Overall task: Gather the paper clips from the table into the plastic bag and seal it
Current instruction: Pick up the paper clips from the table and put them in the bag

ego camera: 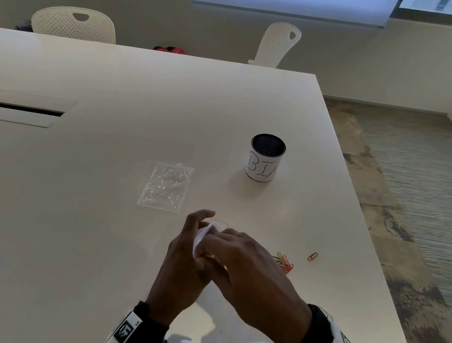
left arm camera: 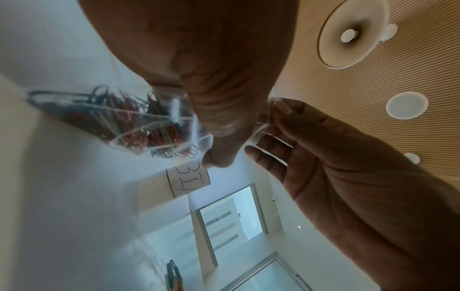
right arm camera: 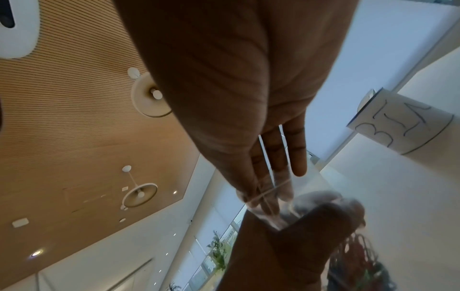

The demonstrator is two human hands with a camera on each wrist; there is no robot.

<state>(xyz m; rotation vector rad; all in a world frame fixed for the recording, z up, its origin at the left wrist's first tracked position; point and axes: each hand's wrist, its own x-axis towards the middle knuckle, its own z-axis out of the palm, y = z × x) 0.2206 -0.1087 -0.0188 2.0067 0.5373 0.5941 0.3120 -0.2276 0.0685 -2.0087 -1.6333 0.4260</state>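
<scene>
Just above the table, both hands hold a small clear plastic bag (ego camera: 206, 233) between them. My left hand (ego camera: 191, 248) grips its body, thumb across the front. In the left wrist view the bag (left arm camera: 179, 110) bulges with several coloured paper clips (left arm camera: 117, 118). My right hand (ego camera: 246, 255) pinches the bag's top edge (right arm camera: 278, 198) with nearly straight fingers (right arm camera: 273, 163). A small heap of loose paper clips (ego camera: 283, 262) lies on the table just right of my right hand. One red clip (ego camera: 312, 256) sits alone further right.
A flat pile of empty clear bags (ego camera: 166, 185) lies ahead of my hands. A black mesh cup labelled BIN (ego camera: 266, 159) stands ahead to the right. The white table (ego camera: 98, 227) ends at an edge on the right, with carpet below. White chairs stand behind it.
</scene>
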